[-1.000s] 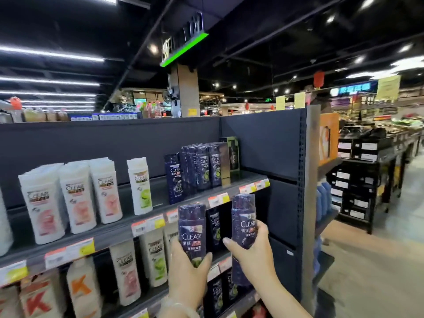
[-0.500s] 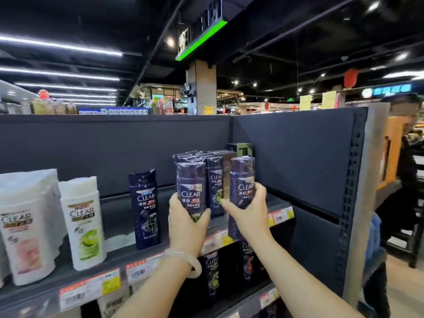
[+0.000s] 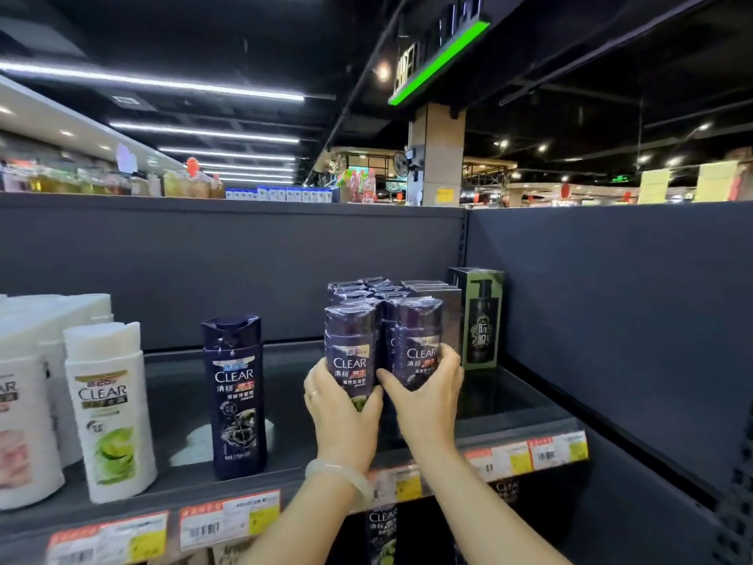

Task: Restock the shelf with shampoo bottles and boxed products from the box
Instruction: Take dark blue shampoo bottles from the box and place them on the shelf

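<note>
My left hand [image 3: 340,418] grips a dark, plastic-wrapped CLEAR shampoo bottle [image 3: 351,344] by its lower part. My right hand [image 3: 428,397] grips a second matching wrapped bottle [image 3: 419,340] beside it. Both bottles stand upright over the top shelf [image 3: 509,413], right in front of a cluster of several identical wrapped bottles [image 3: 366,289]. Whether their bases touch the shelf is hidden by my hands. A dark boxed product with a green front [image 3: 481,316] stands behind them at the right.
A single dark CLEAR bottle [image 3: 238,393] stands left of my hands, white CLEAR bottles [image 3: 108,409] further left. The grey side panel [image 3: 611,320] closes the shelf's right end. Price tags [image 3: 525,456] line the shelf edge. More dark bottles [image 3: 381,532] stand on the shelf below.
Both hands have lifted the two wrapped bottles from below the shelf edge up and forward onto the top shelf, against the cluster of matching bottles. The camera has moved closer.
</note>
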{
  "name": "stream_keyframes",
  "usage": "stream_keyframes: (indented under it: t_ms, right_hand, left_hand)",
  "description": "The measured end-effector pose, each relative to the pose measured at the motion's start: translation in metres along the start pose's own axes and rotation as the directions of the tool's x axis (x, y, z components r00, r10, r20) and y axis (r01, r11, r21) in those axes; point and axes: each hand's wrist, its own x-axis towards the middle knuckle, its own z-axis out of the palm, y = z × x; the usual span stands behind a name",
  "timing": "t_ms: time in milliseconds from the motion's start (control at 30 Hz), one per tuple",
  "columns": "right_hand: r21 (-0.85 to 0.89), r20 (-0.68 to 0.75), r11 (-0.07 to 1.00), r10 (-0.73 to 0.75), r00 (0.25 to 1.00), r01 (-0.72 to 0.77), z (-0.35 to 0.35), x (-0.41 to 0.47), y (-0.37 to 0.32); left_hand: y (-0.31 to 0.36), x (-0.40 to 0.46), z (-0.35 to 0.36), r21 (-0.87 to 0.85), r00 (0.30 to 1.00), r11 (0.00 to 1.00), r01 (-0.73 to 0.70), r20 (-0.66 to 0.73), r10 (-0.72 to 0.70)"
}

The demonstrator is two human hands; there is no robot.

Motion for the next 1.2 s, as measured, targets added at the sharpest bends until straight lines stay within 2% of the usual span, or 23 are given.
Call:
stream_keyframes:
  t_ms: [167,367,567,633,1000,1200]
  right_hand:
    - [-0.004,0.04,1.0,0.027,0.999,-0.027,0.002,0.002,0.012]
    - [-0.018,0.109,1.0,-0.004,0.994,0.006,0.001,0.002,0.017]
    - [0.006,0.345,1.0,-0.005,0.939,0.003,-0.014,-0.005,0.026]
    - [-0.023,0.382,1.0,0.01,0.924,-0.001,-0.016,-0.007,0.029]
    - [-0.048,0.372,0.999,-0.002,0.928,0.021,-0.014,-0.001,0.034]
    - [-0.057,0.44,0.998,0.016,0.898,0.011,-0.019,0.002,0.038]
  left_hand:
    - [-0.004,0.001,0.004,-0.003,0.999,1.0,0.028,0.027,-0.028]
    - [-0.005,0.002,0.0,-0.045,0.984,0.998,0.045,0.173,-0.037]
    - [-0.012,-0.006,-0.015,-0.006,0.914,0.998,0.055,0.403,-0.048]
    - [-0.015,-0.007,-0.019,0.033,0.894,0.998,0.06,0.443,-0.069]
    - [-0.005,-0.009,-0.01,0.064,0.897,0.996,0.067,0.434,-0.088]
    - [-0.002,-0.01,-0.009,0.077,0.903,0.995,0.057,0.421,-0.085]
